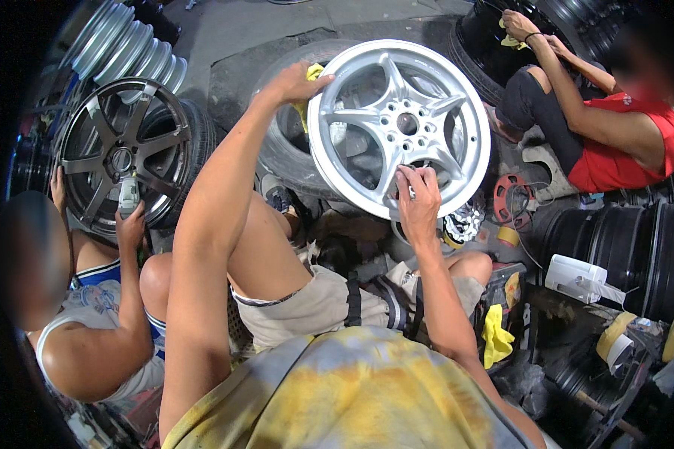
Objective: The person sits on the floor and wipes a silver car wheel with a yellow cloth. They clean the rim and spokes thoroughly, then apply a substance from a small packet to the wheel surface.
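Plainly, the right hand (421,196) touches a glossy, star-spoked wheel (421,126).

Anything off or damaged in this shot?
No obvious damage on the silver wheel at the left hand and right hand. One oddity: a crumpled yellow cloth lies loose at lower right, seemingly tossed aside.

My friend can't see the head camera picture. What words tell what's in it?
A person's left hand holds a yellow cloth at the edge of a silver wheel, and their right hand touches its lower part. At left, someone holds a tool by a dark wheel; at right, someone in red sits.
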Motion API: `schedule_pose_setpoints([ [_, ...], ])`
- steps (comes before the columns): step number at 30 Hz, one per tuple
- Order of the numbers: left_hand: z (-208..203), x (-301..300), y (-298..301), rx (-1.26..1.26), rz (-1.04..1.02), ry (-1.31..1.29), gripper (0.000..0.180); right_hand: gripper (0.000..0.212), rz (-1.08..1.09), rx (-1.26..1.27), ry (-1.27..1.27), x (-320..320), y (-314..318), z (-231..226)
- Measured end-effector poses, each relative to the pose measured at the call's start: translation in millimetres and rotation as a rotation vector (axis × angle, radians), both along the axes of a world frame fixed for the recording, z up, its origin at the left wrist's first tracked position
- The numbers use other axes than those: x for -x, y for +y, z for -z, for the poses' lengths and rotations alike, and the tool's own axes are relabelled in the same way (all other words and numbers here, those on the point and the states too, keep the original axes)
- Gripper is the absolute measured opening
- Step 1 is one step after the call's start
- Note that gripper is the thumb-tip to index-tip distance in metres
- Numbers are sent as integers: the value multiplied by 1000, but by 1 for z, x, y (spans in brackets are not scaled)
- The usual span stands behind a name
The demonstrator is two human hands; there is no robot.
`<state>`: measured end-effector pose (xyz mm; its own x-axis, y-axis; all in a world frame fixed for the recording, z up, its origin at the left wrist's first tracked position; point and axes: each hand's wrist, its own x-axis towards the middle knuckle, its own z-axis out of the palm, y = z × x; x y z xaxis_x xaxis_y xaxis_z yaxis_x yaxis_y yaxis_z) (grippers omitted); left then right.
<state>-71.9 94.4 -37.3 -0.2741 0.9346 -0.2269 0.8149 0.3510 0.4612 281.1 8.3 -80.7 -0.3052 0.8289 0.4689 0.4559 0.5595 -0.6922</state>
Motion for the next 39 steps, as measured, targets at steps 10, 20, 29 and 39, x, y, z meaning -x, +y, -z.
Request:
schedule_pose_setpoints([
  [10, 8, 3, -3, -132, 24, 69, 89, 15, -144, -145, -112, 1, 18, -7],
  [20, -6, -3, -9, -112, 14, 6, 91, 14, -124, -151, -154, 2, 16, -3],
  [29, 7, 1, -7, -120, -24, 11, 91, 12, -95, -95, -128, 6, 11, -1],
  [39, 10, 6, -10, -149, -41, 14, 84, 12, -86, -110, -123, 11, 8, -9],
])
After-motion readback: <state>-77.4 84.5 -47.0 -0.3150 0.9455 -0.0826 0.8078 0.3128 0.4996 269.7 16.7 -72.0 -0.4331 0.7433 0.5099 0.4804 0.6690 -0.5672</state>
